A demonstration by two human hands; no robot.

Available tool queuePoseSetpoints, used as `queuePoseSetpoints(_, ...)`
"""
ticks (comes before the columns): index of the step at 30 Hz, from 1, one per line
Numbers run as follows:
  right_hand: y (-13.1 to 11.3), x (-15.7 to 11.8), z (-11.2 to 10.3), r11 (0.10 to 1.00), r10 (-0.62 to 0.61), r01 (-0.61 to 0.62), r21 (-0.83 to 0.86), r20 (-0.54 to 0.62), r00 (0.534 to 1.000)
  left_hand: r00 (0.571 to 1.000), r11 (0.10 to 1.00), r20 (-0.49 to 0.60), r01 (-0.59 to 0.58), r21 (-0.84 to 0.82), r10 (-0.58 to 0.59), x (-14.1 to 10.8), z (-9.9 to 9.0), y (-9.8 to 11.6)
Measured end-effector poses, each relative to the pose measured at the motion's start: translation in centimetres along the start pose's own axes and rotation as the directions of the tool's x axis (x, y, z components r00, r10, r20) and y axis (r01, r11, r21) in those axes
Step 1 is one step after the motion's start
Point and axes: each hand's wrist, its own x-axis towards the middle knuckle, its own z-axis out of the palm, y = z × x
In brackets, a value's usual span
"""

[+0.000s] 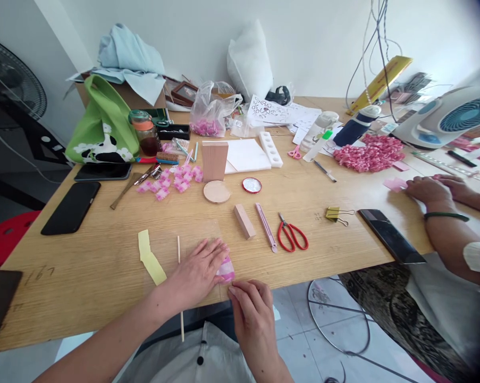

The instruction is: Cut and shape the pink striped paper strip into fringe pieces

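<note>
My left hand [198,272] lies flat near the table's front edge, fingers stretched over a small pink-and-white piece of thin cloth or paper [226,270], part of which is hidden. Just off the table edge, my right hand [254,314] has thumb and forefinger pinched close to that piece's lower corner; what they hold, if anything, is too small to make out. A thin wooden stick [182,324] runs beneath my left wrist and sticks out past the edge. Left of the hand lies a creased yellow paper strip [151,259].
Beyond my hands lie a wooden block [244,221], a pink craft knife [266,227], red-handled scissors [291,236] and a round wooden disc [217,192]. Pink flowers [179,178] lie farther left. A co-worker's hands [431,191] rest at right beside a phone [391,235].
</note>
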Motion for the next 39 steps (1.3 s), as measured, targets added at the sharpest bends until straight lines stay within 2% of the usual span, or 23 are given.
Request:
queuePoseSetpoints(13,0.1,-0.2,0.0,1.000,0.005,-0.005,-0.012,0.015,1.000,0.999,1.000,-0.035,0.010,-0.018,-0.010,0.2,0.3,0.5)
queuePoseSetpoints(19,0.0,-0.2,-0.1,1.000,-0.004,0.005,-0.018,0.023,1.000,1.000,1.000,-0.025,0.011,0.029,-0.010,0.4,0.3,1.1)
queuePoseSetpoints(25,-0.1,-0.4,-0.4,0.999,-0.015,0.016,-0.030,0.045,0.999,0.998,0.999,-0.028,0.051,0.017,-0.051,0.5,0.3,1.6)
queuePoseSetpoints(34,0.2,-1.2,-1.0,0.995,-0.065,0.069,-0.069,0.065,0.996,0.996,0.996,-0.041,0.085,0.015,-0.084,0.4,0.6,2.2)
queuePoseSetpoints(39,0.7,-1.6,-1.2,0.994,-0.092,0.097,-0.051,0.080,0.992,0.995,0.994,-0.011,0.100,0.036,-0.099,0.5,0.5,2.5)
